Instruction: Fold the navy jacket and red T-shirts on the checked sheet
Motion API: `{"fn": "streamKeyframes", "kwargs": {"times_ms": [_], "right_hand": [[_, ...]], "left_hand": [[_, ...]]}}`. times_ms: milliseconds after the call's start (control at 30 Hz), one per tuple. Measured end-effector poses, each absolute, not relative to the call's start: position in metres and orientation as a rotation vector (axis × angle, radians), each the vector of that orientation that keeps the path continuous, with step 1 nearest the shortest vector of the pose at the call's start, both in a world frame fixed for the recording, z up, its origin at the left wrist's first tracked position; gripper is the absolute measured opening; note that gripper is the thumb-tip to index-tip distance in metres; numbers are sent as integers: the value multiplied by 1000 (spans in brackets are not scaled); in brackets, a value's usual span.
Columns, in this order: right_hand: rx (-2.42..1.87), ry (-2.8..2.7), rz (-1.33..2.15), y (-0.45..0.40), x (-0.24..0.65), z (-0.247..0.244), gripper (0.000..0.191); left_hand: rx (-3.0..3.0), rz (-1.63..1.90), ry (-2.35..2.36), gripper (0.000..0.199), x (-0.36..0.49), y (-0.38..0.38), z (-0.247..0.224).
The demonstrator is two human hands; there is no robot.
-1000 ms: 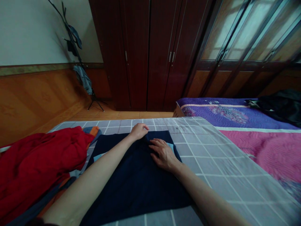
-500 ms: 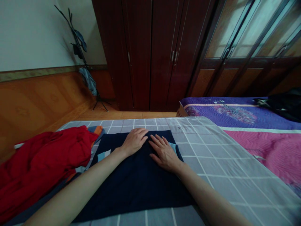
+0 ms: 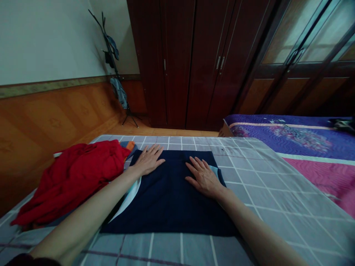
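A dark navy garment [image 3: 172, 199] with pale blue and white patches at its sides lies spread flat before me; its exact kind I cannot make out. My left hand [image 3: 148, 160] rests palm down near its far left corner, fingers spread. On the garment's right half, my right hand [image 3: 203, 177] lies flat with the fingers stretched out, beside a light blue patch [image 3: 214, 170]. Neither hand grips the cloth. Part of the left side is hidden under my left forearm.
A heap of red cloth [image 3: 83, 173] lies on the left, over blue and orange fabric. Beneath everything is a grey checked bed sheet [image 3: 249, 184]. Beyond stand a dark wardrobe [image 3: 177, 66] and a coat rack [image 3: 111, 55]. A second bed [image 3: 305, 133] with a purple and pink cover is at right.
My left hand has moved left across the navy garment, from near its middle to its far left corner. The right hand stays on the right half. The camera view has turned slightly left.
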State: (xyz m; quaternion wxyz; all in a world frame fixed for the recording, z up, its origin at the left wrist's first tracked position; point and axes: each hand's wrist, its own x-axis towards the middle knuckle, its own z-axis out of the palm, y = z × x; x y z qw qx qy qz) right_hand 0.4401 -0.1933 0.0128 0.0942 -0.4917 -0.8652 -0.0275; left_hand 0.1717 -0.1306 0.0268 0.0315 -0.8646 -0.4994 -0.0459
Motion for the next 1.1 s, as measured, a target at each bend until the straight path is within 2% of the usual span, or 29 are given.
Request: {"fn": "streamKeyframes", "kwargs": {"times_ms": [200,333,500,900,1100], "right_hand": [[-1431,-2573,-104,-201,433,27,58],[-1244,-2689,14,-219,415,39,64],[-1256,-2784,200,-224,408,31,71],[-1298,-2716,88,-217,414,17,71],[-1302,-2718,134,-233,398,30,73]], "left_hand": [[-2889,-98,-1253,66,173,-197,36],[-2983,22,-1317,71,165,-229,29],[-2991,28,-1418,72,148,-233,27],[-2744,-64,-1696,68,106,-222,23],[-2892,-84,-1513,75,130,-243,33]]}}
